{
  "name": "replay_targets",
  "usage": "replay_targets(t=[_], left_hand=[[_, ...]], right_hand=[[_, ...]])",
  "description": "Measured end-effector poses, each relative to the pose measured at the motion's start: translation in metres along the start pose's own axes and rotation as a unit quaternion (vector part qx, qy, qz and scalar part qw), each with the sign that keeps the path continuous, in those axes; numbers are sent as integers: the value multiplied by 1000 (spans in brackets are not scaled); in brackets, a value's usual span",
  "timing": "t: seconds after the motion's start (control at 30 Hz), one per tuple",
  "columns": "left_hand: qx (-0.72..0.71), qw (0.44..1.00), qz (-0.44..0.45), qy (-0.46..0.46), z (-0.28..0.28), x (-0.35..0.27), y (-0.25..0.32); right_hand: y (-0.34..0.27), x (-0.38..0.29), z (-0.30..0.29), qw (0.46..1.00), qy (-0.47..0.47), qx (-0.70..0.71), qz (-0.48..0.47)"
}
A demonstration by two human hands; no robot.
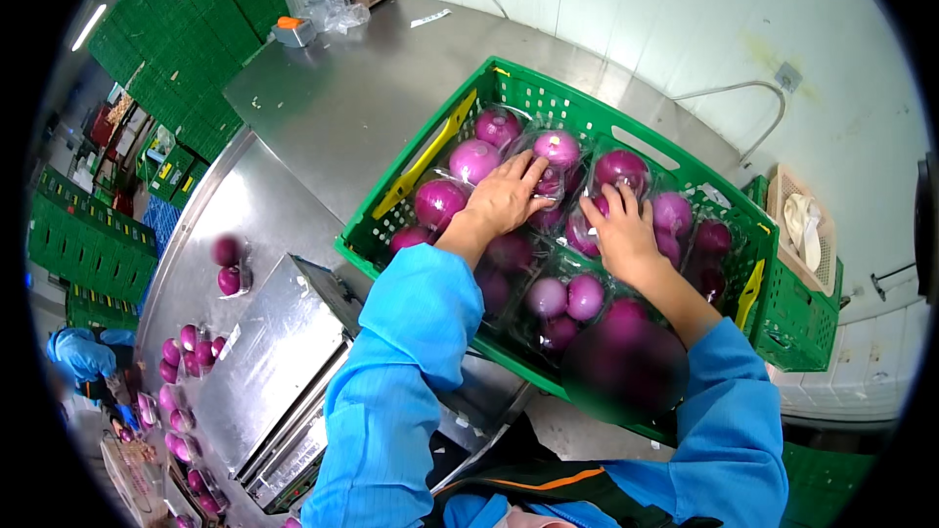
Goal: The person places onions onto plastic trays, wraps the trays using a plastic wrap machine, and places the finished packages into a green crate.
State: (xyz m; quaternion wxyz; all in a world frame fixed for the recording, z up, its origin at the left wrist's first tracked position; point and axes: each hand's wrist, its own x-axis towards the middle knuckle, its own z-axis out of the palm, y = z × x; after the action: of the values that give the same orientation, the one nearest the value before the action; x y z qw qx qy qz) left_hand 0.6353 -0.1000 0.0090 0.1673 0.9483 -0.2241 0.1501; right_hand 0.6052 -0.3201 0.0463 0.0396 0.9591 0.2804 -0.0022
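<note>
A green plastic crate (638, 114) with yellow handles sits tilted in my view, filled with red onions in clear plastic packs. My left hand (506, 194) has its fingers and thumb around the edge of one onion pack (556, 148) near the crate's middle. To its right, my right hand (623, 231) lies over another onion pack (620, 170), fingers spread and bent onto the film. Both packs are partly hidden by my fingers. Nearer to me lies a pack of smaller onions (585, 297). A blurred dark round patch covers the crate's near right part.
Left of the crate stands a metal machine (271, 359); several onion packs (191, 352) lie beyond it on the steel table (323, 95). A pink basket (781, 198) holding a cloth stands at right. Green crates (191, 37) are stacked behind. Another person (84, 359) bends at far left.
</note>
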Motion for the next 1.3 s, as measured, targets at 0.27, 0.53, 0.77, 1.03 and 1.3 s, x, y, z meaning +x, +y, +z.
replay_targets(t=[0.27, 0.53, 0.77, 1.03, 1.3], left_hand=[[69, 995, 51, -47, 9, -4, 4], [43, 997, -18, -61, 1, -6, 9], [157, 981, -26, -109, 3, -13, 16], [-3, 998, -2, -70, -94, -57, 81], [-188, 982, 5, 14, -171, -224, 157]], right_hand=[[5, -5, 17, 986, 140, 88, -15], [7, 10, 18, 984, 117, 112, -76], [-3, 8, 24, 981, 138, 136, 28], [47, -56, -31, 982, -82, 57, 160], [37, -63, 49, 990, 95, -16, 105]])
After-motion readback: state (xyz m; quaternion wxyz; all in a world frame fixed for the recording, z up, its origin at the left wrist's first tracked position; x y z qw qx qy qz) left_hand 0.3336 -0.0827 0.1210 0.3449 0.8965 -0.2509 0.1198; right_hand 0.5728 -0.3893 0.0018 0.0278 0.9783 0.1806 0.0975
